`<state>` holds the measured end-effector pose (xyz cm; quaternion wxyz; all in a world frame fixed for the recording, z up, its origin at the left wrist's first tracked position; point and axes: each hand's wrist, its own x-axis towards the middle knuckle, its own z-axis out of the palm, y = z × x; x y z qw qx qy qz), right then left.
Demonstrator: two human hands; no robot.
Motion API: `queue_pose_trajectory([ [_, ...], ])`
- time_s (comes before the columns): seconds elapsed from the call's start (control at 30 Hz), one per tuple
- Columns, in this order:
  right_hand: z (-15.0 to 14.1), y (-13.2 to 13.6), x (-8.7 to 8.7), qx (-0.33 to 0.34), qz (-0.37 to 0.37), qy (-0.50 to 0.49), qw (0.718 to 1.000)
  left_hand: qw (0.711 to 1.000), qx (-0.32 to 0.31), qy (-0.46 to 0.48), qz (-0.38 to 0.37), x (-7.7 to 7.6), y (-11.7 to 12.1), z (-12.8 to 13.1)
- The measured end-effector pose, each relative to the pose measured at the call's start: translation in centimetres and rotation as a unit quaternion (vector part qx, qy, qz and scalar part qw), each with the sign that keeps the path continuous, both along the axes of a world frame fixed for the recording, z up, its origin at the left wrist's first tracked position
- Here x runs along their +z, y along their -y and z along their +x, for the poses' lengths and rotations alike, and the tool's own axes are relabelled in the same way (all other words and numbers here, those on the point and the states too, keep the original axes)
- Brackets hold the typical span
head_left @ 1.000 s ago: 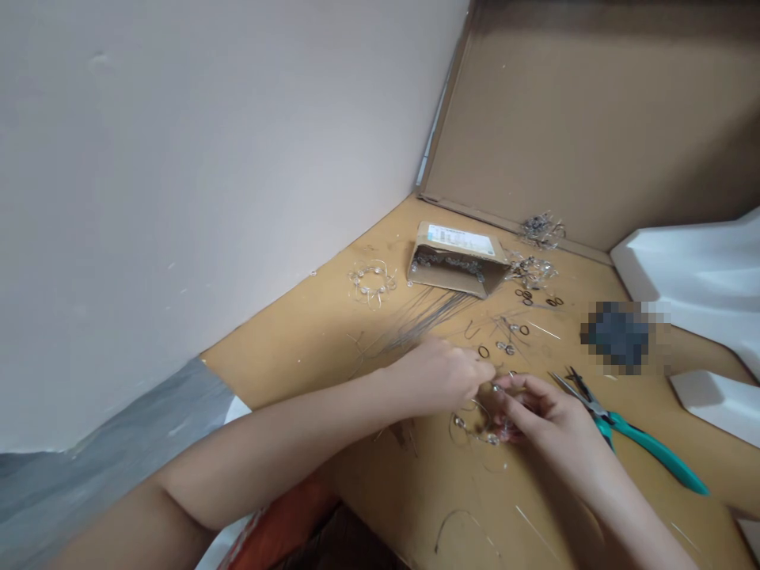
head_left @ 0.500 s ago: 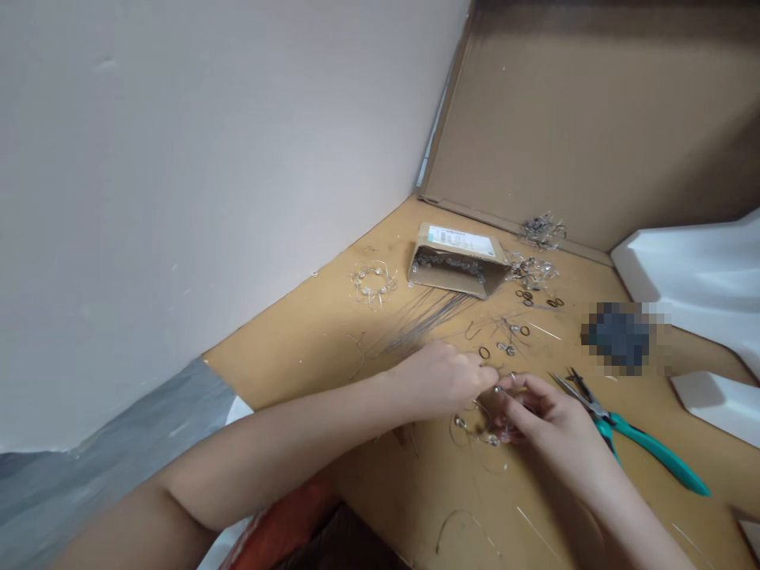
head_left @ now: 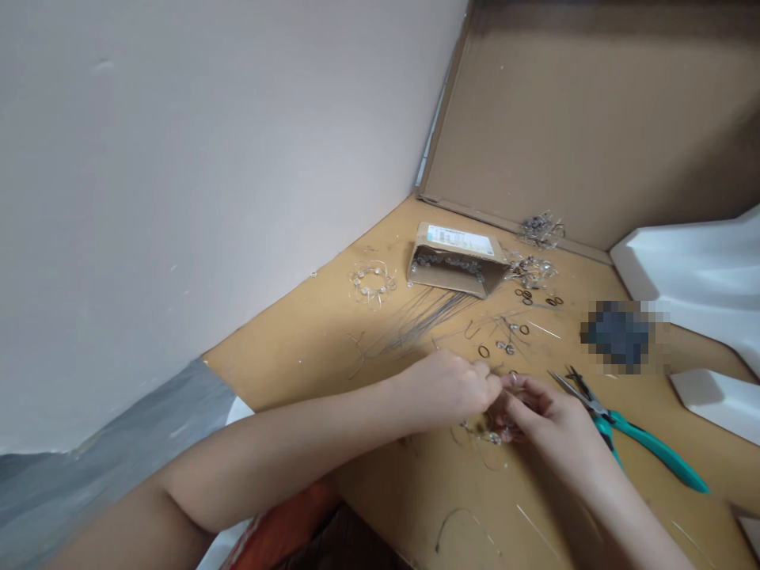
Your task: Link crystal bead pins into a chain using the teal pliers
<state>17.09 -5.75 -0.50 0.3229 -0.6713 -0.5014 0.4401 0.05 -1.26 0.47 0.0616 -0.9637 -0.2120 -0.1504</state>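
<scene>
While the bare left hand point(head_left: 466, 389) keeps its fingers curled inward, its fingertips meet those of the bare right hand point(head_left: 543, 408); I cannot tell whether it pinches anything, because the contact point is hidden. Half closed, the right hand holds a tangled piece of thin wire and clear beads point(head_left: 494, 438) between its thumb and bent fingers, over the near part of the yellow-brown tabletop point(head_left: 427, 495). Just right of that hand lie long-nosed metal pliers with green handles point(head_left: 659, 453), their jaws apart. Farther off, a small brown cardboard box point(head_left: 436, 277) opens toward the near side. Its white paper label with a pale blue patch point(head_left: 460, 240) carries printed lines too small to read.
</scene>
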Motion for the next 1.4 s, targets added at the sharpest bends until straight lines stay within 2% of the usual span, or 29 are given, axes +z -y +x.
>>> queue_pose_trajectory([
  [0.13, -0.12, -0.09, 0.38, 0.004, -0.008, 0.034, 0.999, 1.000, 0.001, 0.004, 0.006, 0.03, 0.14, 0.01],
  [0.4, 0.23, -0.14, -0.19, 0.009, 0.006, 0.008, 1.000, 0.999, -0.028, -0.014, -0.022, -0.44, 0.07, 0.19],
  [0.67, 0.15, -0.06, 0.16, -0.007, 0.000, 0.019, 1.000, 0.998, 0.041, 0.047, -0.032, -0.30, -0.56, 0.04],
  [0.9, 0.23, -0.05, -0.16, 0.014, 0.010, 0.055, 0.998, 0.999, 0.031, 0.040, -0.006, -0.69, -0.26, 0.17],
  [1.13, 0.51, 0.11, -0.52, 0.031, 0.022, 0.076, 0.996, 0.999, 0.030, 0.016, -0.014, -0.36, -0.24, 0.09],
  [1.3, 0.61, -0.05, -0.43, 0.029, 0.038, 0.108, 0.993, 1.000, -0.001, 0.014, -0.002, -0.41, -0.27, -0.04],
  [1.4, 0.61, -0.11, -0.36, 0.038, 0.040, 0.125, 0.991, 1.000, 0.011, 0.021, 0.000, -0.43, -0.25, -0.04],
])
